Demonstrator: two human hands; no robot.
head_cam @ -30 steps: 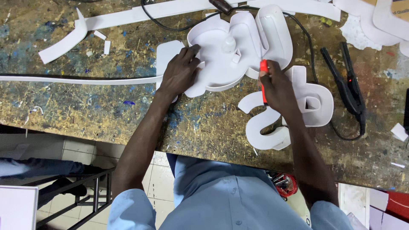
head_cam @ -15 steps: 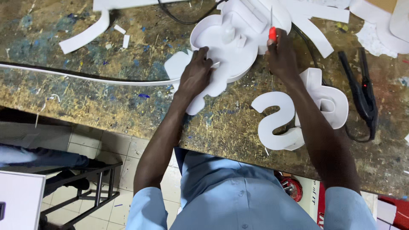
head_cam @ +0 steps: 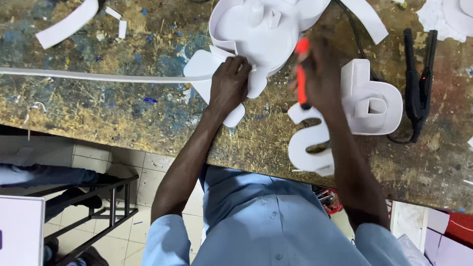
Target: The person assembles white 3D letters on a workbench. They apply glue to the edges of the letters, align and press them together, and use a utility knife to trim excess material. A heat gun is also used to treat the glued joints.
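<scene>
Hands (head_cam: 229, 83) – two; letters (head_cam: 372, 101) – three.

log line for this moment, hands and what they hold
left hand: pressing white foam shape | right hand: gripping orange-handled tool | surface: paint-stained workbench

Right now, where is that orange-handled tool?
In the head view, the orange-handled tool is in the right hand, above the worn workbench, between the big white moulded shape and the white letter piece.

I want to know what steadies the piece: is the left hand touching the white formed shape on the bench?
Touching. The head view shows the left hand pressing its fingers on the white formed shape.
</scene>
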